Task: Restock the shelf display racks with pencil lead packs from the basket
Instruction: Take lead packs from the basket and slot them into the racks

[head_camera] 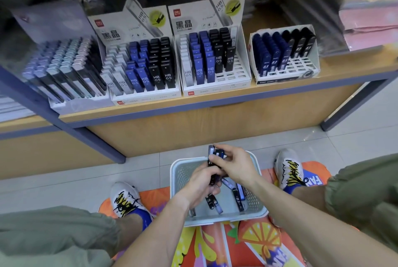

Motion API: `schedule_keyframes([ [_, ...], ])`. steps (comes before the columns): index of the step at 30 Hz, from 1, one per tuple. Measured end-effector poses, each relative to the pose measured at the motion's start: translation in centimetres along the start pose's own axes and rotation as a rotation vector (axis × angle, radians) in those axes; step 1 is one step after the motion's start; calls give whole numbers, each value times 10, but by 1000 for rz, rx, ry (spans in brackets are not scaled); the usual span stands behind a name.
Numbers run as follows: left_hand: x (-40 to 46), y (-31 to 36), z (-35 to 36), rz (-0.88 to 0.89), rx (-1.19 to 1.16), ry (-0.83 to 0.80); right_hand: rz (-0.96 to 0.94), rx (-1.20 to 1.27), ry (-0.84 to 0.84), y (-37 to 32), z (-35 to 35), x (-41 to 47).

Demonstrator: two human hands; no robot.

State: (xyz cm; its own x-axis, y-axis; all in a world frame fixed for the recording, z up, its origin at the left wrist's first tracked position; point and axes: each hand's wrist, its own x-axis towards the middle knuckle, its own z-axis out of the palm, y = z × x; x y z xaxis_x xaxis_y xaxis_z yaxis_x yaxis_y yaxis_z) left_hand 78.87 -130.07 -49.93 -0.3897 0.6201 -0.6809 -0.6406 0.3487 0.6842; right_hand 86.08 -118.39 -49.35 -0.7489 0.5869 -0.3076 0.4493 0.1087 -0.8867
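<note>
From the head camera, the person is crouched over a pale blue basket (254, 206) set on a bright fruit-print mat (254, 243), with both hands meeting above it. The left hand (202, 182) is curled round a small bundle of dark pencil lead packs (213, 158), holding them upright by their lower halves, while the right hand (233, 164) pinches at the tops of the same bundle with fingertips and thumb, as if squaring it up or picking one out; which of the two I cannot tell. More packs lie loose on the basket floor (235, 198), some flat and some leaning on the wall. Up on the wooden shelf (193, 103) stand four racks: the far-left rack (64, 68) and the next one (144, 66) look full, the third rack (215, 57) has open slots at its front right, and the small right rack (284, 55) shows several bare rows in front. These packs look like thin, stiff plastic cases, light and rather slick, so a stack held loosely could fan out or slide apart. I would judge it safest to grip each by its long flat sides near the middle and feed it end-first into a slot.
</note>
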Motion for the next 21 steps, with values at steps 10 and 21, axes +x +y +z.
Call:
schedule_keyframes([
  [10, 0, 6, -6, 109, -1, 26, -32, 214, -92, -15, -12, 6],
  [21, -8, 13, -8, 109, 20, -33, -18, 209, -232, -29, -27, 1],
])
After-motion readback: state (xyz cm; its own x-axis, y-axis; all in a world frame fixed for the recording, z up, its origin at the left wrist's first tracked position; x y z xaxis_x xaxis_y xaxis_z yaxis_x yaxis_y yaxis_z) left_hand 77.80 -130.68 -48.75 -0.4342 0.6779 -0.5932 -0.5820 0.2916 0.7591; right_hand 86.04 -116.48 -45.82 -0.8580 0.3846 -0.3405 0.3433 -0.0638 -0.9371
